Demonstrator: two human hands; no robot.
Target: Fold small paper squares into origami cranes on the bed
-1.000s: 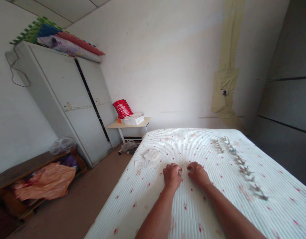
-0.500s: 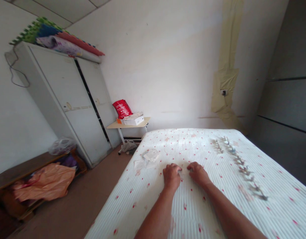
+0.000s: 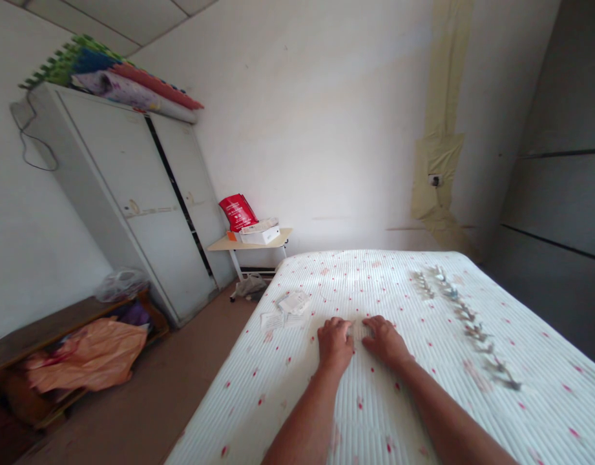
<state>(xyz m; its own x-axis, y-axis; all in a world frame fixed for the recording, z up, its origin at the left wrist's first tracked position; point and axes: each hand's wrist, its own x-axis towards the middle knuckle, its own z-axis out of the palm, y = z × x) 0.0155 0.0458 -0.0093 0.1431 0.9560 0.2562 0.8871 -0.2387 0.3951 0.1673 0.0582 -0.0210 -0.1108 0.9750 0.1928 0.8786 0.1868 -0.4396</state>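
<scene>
My left hand (image 3: 334, 342) rests low over the middle of the bed, its fingers curled and pointing towards my other hand. Facing it across a narrow gap, my right hand (image 3: 384, 341) has its fingers bent inwards in the same way. Something small and pale seems to lie between the fingertips, too faint to name. Left of my left hand are white papers or small packets (image 3: 293, 302) and a printed sheet (image 3: 272, 321). A line of small, pale, blurred objects (image 3: 476, 332) runs down the bed's right side, with a shorter group (image 3: 423, 284) beside its far end.
A striped, red-dotted cover lies over the bed (image 3: 360, 403). Beyond its far left corner a small table (image 3: 222, 244) bears a red bag (image 3: 238, 212) and a white box (image 3: 264, 235). A grey cabinet (image 3: 152, 239) and a low bench with an orange bag (image 3: 91, 355) stand left.
The fingers of both hands have shifted slightly, with the right fingertips a little further left. The arms, papers and line of small objects stay where they were.
</scene>
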